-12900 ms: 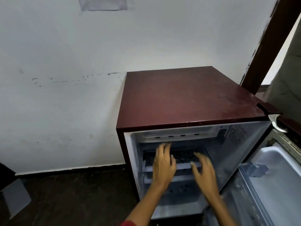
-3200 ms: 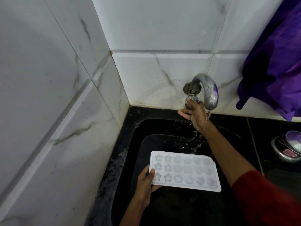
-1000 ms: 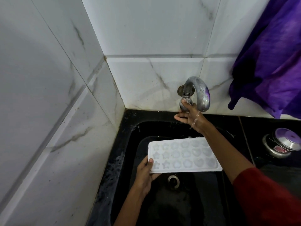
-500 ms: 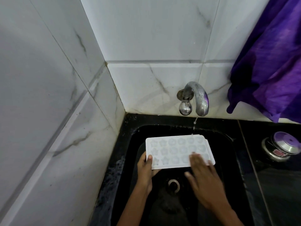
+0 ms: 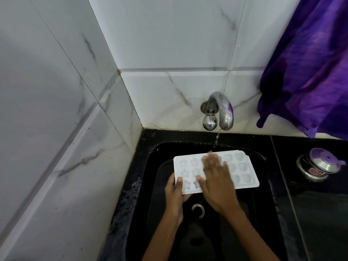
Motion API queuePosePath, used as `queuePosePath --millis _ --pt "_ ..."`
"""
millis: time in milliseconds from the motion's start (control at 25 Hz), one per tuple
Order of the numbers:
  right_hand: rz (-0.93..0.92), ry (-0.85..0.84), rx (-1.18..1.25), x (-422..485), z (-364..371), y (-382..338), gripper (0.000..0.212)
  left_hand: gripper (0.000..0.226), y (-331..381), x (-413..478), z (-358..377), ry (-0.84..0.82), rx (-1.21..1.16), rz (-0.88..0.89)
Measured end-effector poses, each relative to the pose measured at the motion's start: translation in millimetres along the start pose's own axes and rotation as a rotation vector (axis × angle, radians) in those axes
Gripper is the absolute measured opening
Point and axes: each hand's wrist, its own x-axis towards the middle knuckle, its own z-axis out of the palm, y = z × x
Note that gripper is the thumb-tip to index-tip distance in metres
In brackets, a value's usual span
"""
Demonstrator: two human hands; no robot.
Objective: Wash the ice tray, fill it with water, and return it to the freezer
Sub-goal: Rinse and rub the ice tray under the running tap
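Ice tray [image 5: 243, 176] hangs level over the black sink [image 5: 263, 213]. I judge the washing step is in hand, with filling and the freezer yet to come. My right hand [image 5: 216, 185] lies open on the moulds, fingers straight, blurred as if rubbing. My left hand [image 5: 174, 193] grips the corner, thumb on top. Beyond my fingertips the tap [image 5: 224, 110] drops a thin stream [image 5: 217, 137] onto the far edge. Next I should scrub the cells right of my fingers.
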Motion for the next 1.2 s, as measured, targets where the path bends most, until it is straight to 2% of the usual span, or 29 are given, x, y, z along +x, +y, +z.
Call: queuePosePath --millis 120,160,240,280,320,400,440,520,560,680,880,920,1040,1080,1200 --pt "-0.275 -0.054 -0.013 -3 3 -19 0.06 0.028 3 0 5 -0.04 0.004 0.003" --pt "-0.254 -0.053 -0.012 -3 -1 -5 0.061 0.028 6 2 6 -0.03 0.006 0.009" --pt "0.007 0.015 0.022 -5 -7 25 0.068 0.031 8 5 7 -0.011 0.012 0.009" --pt "0.087 -0.003 0.038 -5 -11 32 0.071 0.032 8 8 7 -0.002 0.019 0.011" --pt "0.047 -0.042 0.036 -5 -12 32 0.072 0.033 8 10 8 0.005 0.023 0.015" --pt "-0.149 -0.106 -0.021 -8 -11 30 0.071 0.034 8 16 10 -0.009 0.015 0.011" --pt "-0.132 -0.098 -0.034 -9 -11 35 0.072 0.033 9 17 10 -0.011 0.009 0.012" --pt "0.117 -0.041 -0.004 -6 -16 49 0.075 0.032 16 16 9 0.012 0.035 0.028" --pt "0.153 -0.035 -0.01 -8 -18 52 0.075 0.033 19 16 8 0.017 0.044 0.033" --pt "-0.136 -0.097 -0.028 -12 -18 29 0.073 0.034 20 17 2 -0.014 0.01 0.042" --pt "-0.374 -0.114 -0.001 1 -7 -25 0.062 0.032 21 10 4 -0.062 0.041 0.058" --pt "-0.376 -0.105 -0.007 3 -6 -27 0.061 0.031 22 10 5 -0.067 0.041 0.055" --pt "-0.065 -0.076 0.1 10 -5 -21 0.062 0.031 21 7 5 -0.073 -0.01 0.02" --pt "-0.059 -0.088 0.135 10 -6 -25 0.061 0.031 21 5 5 -0.076 -0.013 0.014" --pt "-0.359 -0.186 0.174 -9 -4 -31 0.058 0.033 21 -2 1 -0.083 -0.035 -0.026"
